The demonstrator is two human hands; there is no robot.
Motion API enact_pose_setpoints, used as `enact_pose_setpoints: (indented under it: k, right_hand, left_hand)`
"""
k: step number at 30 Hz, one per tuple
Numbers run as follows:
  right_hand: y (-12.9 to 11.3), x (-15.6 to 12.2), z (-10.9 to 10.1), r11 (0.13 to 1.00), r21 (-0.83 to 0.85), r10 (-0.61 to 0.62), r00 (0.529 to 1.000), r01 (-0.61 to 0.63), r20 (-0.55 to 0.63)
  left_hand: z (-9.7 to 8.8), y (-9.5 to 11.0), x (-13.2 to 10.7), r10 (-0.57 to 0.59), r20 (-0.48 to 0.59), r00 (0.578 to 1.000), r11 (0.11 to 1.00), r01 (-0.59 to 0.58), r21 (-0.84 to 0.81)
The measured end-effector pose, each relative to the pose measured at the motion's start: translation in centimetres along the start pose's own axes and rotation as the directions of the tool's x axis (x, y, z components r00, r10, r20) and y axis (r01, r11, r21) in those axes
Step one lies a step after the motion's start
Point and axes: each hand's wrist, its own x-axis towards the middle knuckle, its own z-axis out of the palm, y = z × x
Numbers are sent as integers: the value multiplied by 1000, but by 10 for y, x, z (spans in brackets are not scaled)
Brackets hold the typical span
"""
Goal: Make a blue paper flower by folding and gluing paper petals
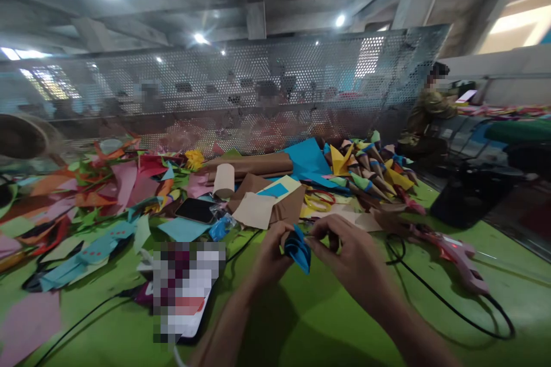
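Observation:
In front of me, just above the green table [318,321], a small piece of blue paper [298,249] is curled into overlapping layers. My left hand [272,255] grips it from the left, thumb and fingers closed around its side. On the other side, my right hand [346,243] pinches the paper's right edge between thumb and fingertips. The fingers partly cover the paper, so its far side is hidden. Beyond the hands lie a beige sheet [253,210], a brown sheet [290,200] and yellow-handled scissors [319,200].
A pink glue gun [458,255] with a black cord lies at right. Paper cones [365,169] are heaped behind it. Colored paper scraps [124,183] cover the left side. A black phone [196,210] and a lit phone [193,298] lie left. Another person [430,106] sits at far right.

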Motion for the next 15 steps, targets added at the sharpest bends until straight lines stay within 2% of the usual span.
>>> enact_pose_setpoints:
  k: [5,8,15]
  right_hand:
    - [3,-1,13,995,-97,-32,999,28,-42]
    - [3,-3,14,986,-151,-81,994,69,-72]
    - [-3,-3,12,972,-199,-139,988,123,-67]
  left_hand:
    - [0,-1,-1,21,8,1000,999,-22,49]
    - [0,0,-1,30,-15,999,999,-29,31]
    - [0,11,1,-29,32,999,999,30,-39]
